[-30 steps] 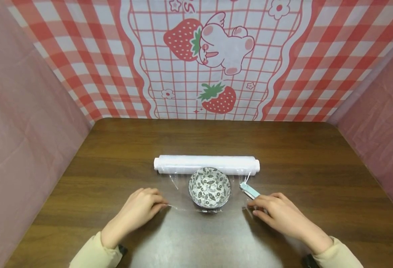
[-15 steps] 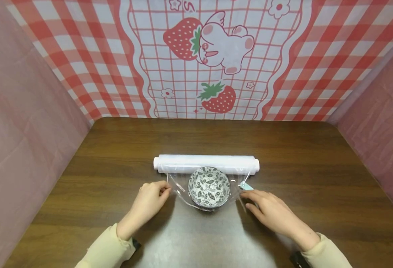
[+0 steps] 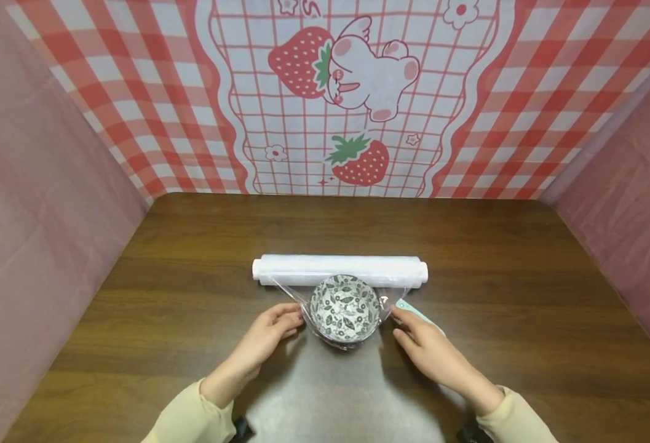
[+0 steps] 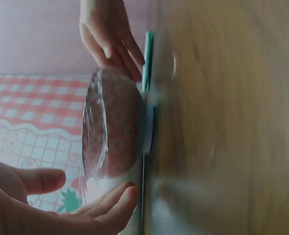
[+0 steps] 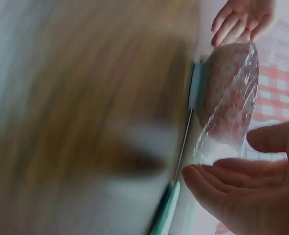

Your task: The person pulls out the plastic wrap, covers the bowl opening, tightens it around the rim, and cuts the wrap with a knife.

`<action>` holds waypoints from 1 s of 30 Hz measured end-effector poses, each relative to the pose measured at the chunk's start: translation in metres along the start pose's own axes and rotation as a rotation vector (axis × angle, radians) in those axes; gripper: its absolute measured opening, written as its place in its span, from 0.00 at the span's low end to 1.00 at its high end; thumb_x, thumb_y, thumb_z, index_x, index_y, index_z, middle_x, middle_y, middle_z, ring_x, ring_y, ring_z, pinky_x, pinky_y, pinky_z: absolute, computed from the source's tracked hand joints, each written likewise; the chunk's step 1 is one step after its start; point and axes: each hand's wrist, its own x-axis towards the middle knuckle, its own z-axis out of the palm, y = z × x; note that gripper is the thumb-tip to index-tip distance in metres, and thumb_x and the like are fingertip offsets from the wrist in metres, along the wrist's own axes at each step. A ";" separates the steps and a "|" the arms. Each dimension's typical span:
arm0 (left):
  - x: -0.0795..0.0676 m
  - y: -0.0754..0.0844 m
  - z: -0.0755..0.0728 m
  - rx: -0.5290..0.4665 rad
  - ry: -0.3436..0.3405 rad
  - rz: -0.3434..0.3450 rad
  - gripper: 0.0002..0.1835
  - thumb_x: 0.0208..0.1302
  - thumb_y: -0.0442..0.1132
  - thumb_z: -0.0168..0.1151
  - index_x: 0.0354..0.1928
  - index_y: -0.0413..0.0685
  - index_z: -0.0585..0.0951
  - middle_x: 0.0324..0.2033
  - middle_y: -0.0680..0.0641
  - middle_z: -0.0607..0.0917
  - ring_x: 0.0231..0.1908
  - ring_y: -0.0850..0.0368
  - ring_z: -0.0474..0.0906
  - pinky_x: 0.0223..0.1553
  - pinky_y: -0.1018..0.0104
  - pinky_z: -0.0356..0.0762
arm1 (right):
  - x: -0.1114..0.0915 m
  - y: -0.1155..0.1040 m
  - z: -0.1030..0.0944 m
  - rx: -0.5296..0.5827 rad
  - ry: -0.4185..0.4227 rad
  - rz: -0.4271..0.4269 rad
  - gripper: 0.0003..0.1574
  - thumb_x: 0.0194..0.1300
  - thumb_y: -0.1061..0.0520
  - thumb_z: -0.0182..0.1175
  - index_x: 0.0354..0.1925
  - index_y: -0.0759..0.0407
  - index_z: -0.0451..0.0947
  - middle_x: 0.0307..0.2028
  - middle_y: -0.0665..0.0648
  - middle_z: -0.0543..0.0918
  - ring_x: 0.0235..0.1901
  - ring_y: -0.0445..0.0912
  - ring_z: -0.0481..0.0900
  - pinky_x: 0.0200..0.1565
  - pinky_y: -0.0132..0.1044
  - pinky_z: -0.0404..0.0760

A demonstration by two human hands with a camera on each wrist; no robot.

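A round bowl [image 3: 344, 311] with a dark leaf pattern stands upright, clear plastic wrap [image 4: 99, 129] stretched over its mouth and down its side. The wrap runs back from the bowl to a white roll of plastic wrap [image 3: 340, 271] lying just behind it. My left hand [image 3: 266, 338] is at the bowl's left side, fingertips against the gathered film, thumb held apart from the fingers. On the opposite side my right hand [image 3: 434, 354] has its fingertips at the film's right edge, with its thumb also apart in the right wrist view [image 5: 252, 181].
A slim pale-teal tool [image 3: 420, 314] lies right of the bowl, partly under my right hand. The brown wooden table [image 3: 192, 234] ends at a red-checked cloth [image 3: 153, 123] behind, with pink cloth [image 3: 42, 184] at either side.
Both hands have moved inward and slightly away from me to the bowl's sides. The front edge of the wrap, earlier held out wide, is now gathered down around the bowl.
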 end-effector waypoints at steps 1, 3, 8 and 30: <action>-0.001 0.000 0.001 -0.048 -0.017 -0.009 0.22 0.64 0.35 0.47 0.56 0.26 0.66 0.52 0.30 0.74 0.53 0.41 0.73 0.54 0.55 0.70 | 0.001 -0.001 0.001 0.054 -0.004 0.029 0.26 0.63 0.64 0.52 0.59 0.69 0.65 0.56 0.66 0.73 0.57 0.58 0.69 0.57 0.51 0.65; -0.001 0.000 0.003 -0.124 -0.050 -0.024 0.23 0.65 0.35 0.45 0.58 0.24 0.62 0.55 0.28 0.70 0.56 0.39 0.69 0.57 0.54 0.66 | 0.002 -0.004 0.002 0.179 -0.017 0.081 0.26 0.64 0.65 0.49 0.60 0.71 0.63 0.56 0.68 0.72 0.57 0.59 0.69 0.57 0.50 0.65; -0.003 0.001 0.006 -0.256 -0.097 -0.042 0.27 0.67 0.36 0.42 0.62 0.24 0.55 0.61 0.27 0.62 0.61 0.37 0.61 0.62 0.51 0.58 | 0.006 -0.012 0.003 0.579 -0.065 0.211 0.28 0.66 0.65 0.44 0.61 0.78 0.55 0.60 0.72 0.64 0.61 0.59 0.63 0.57 0.34 0.67; -0.016 0.006 0.024 -0.286 -0.125 -0.033 0.36 0.64 0.36 0.46 0.67 0.31 0.43 0.67 0.31 0.48 0.67 0.40 0.47 0.65 0.49 0.49 | -0.002 -0.047 0.030 1.190 0.038 0.316 0.42 0.68 0.60 0.39 0.67 0.71 0.24 0.69 0.70 0.34 0.69 0.56 0.34 0.67 0.47 0.38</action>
